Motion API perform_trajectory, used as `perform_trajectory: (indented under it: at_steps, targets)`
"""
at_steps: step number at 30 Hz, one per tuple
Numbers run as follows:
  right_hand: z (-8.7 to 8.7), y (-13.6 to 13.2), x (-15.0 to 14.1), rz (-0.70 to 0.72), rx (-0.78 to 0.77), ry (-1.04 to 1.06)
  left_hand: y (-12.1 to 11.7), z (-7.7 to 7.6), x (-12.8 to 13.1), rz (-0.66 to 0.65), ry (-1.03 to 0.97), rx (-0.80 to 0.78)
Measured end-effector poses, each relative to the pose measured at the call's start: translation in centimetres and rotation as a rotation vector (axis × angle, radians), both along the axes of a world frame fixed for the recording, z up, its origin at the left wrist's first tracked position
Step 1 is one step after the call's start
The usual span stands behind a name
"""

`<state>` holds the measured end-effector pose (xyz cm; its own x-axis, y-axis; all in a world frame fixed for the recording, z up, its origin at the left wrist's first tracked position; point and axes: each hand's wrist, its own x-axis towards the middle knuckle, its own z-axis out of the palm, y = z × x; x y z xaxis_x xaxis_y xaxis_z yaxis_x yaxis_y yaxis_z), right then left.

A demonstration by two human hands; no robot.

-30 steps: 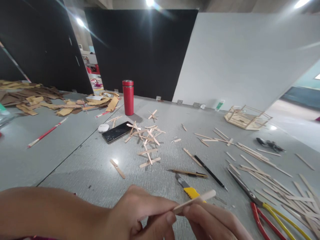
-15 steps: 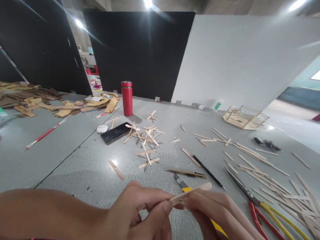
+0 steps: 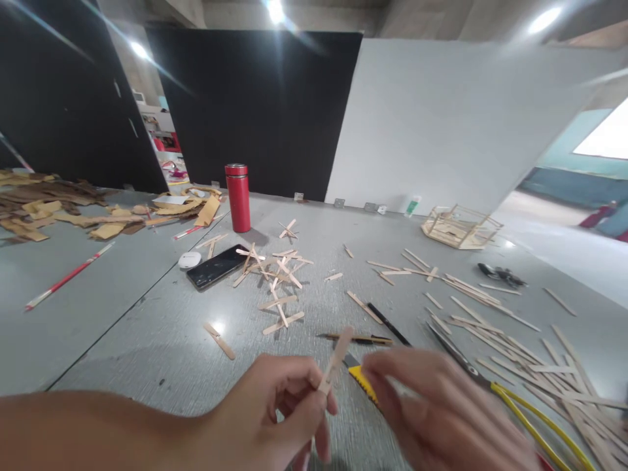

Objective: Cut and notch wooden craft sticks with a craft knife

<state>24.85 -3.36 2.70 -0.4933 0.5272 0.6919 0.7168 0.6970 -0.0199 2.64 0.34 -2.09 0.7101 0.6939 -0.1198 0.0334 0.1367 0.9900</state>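
Note:
My left hand pinches a craft stick between thumb and fingers, and the stick tilts upward. There is a mark or notch partway along it. My right hand, blurred by motion, hovers at a yellow utility knife, thumb and fingers apart. Whether the fingertips touch the knife's handle, I cannot tell; the hand hides its rear part. Just beyond lie a brown-gold pen-like tool and a black pen. Long-nosed pliers with yellow handles are partly covered by my right hand.
Crossed craft sticks stand in a cluster ahead, near a phone, a white case and a red flask. Loose sticks spread at right, before a wooden frame model. Torn cardboard lies at left.
My right hand has let go of the craft stick and moved to the knife. The stick, in my left hand, has turned more upright. The view has shifted slightly to the right.

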Motion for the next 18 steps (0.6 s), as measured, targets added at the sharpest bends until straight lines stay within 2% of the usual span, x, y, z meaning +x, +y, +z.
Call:
perform_trajectory:
  at_steps: [4,5,7,10,13,15,18]
  targets:
    - [2.0,1.4,2.4,-0.473,0.071,0.089,0.4,-0.3,0.0,0.034,0.002,0.025]
    - [2.0,1.9,3.2,-0.536,0.042,0.049,0.4,-0.1,0.0,0.039,0.007,0.04]
    - [1.2,3.0,4.9,-0.54,-0.07,-0.03,0.6,0.7,-0.4,0.018,0.039,0.058]
    - [-1.4,4.3,7.4,-0.483,-0.242,-0.144,0.6,2.5,-1.2,-0.071,0.159,0.085]
    - [-4.2,4.5,8.9,-0.441,-0.348,-0.195,0.6,4.0,-1.9,-0.017,0.21,0.146]
    - [-5.6,4.4,8.9,-0.383,-0.385,-0.206,0.4,4.4,-2.1,0.032,0.204,0.163]
    - [-7.3,4.2,7.6,-0.312,-0.38,-0.203,0.2,4.0,-1.6,0.056,0.173,0.131]
